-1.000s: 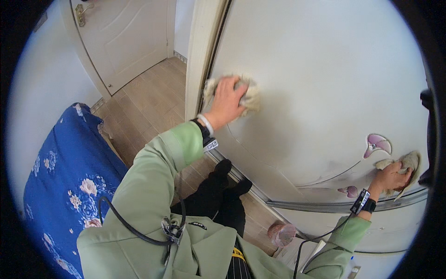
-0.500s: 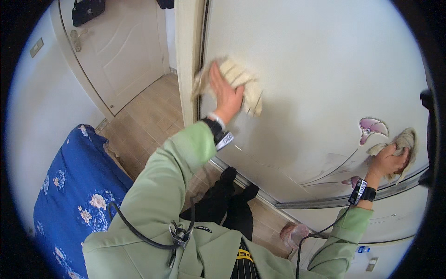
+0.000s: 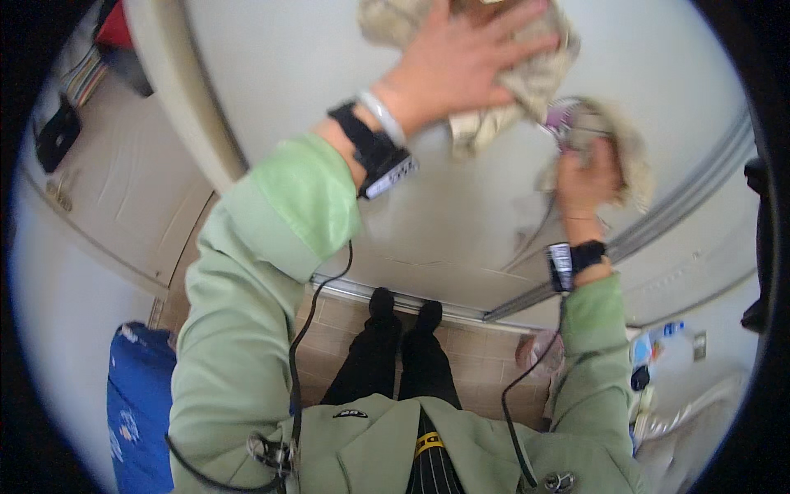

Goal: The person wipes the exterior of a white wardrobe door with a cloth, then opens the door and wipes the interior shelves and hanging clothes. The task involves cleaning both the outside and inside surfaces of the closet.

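My left hand (image 3: 453,70) lies with its fingers spread over a cream cleaning cloth (image 3: 479,132), pressing it against a glossy white sliding door (image 3: 436,222). Lower and to the right, my right hand (image 3: 586,179) is blurred but closed around a second beige cloth (image 3: 632,156), also against the panel. This cloth partly covers a purple flower decoration (image 3: 559,115) on the door. Both wrists carry black straps with small devices, and dark cables run from them along my green sleeves.
On the left stand a white room door (image 3: 123,189) with a black bag (image 3: 58,136) hanging on it, and a blue floral cover (image 3: 136,412). A metal track (image 3: 461,311) runs along the door's foot. A pinkish transparent container (image 3: 541,354) sits on the floor near my right arm.
My view has turned. The left hand has slid its cloth rightward over the panel, its fingers now spread. My right hand has moved its cloth up and left, partly over the flower.
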The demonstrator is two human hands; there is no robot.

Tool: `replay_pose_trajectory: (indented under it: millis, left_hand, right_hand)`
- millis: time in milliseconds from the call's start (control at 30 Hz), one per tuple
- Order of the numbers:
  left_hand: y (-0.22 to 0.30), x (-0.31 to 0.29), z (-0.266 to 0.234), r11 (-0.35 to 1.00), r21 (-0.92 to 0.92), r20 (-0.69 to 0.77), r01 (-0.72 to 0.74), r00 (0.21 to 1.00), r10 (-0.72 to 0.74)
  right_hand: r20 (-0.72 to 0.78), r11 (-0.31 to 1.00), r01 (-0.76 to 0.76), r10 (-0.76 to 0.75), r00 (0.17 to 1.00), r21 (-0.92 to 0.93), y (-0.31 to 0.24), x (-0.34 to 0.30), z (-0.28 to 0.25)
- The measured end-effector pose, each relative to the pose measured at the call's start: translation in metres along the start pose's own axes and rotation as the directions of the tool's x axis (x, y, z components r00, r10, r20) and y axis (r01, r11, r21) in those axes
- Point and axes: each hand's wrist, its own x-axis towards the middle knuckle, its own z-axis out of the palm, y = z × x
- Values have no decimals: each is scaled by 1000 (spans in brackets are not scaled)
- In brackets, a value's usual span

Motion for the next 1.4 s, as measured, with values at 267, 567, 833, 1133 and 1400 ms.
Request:
replay_pose_trajectory:
  millis: [267,567,833,1133,1400]
  left_hand:
    - [-4,40,18,984,-178,-61,25,997,-36]
    - [-14,39,30,990,-91,-140,-108,986,95]
    - [-16,37,31,997,-68,-85,-43,996,37]
    - [-15,39,30,997,12,-105,-75,992,76]
    - [-18,39,33,992,100,-119,-72,989,84]
  right_hand:
    - [614,700,406,-713,340,588,-85,-162,4]
    - [12,973,168,-172,985,160,-49,32,-17]
    - [-146,885,-465,456,878,-28,29,-66,-43]
    - [-249,819,-553,573,781,150,29,-90,-17]
    - [-153,748,-656,663,733,101,38,-97,-42]
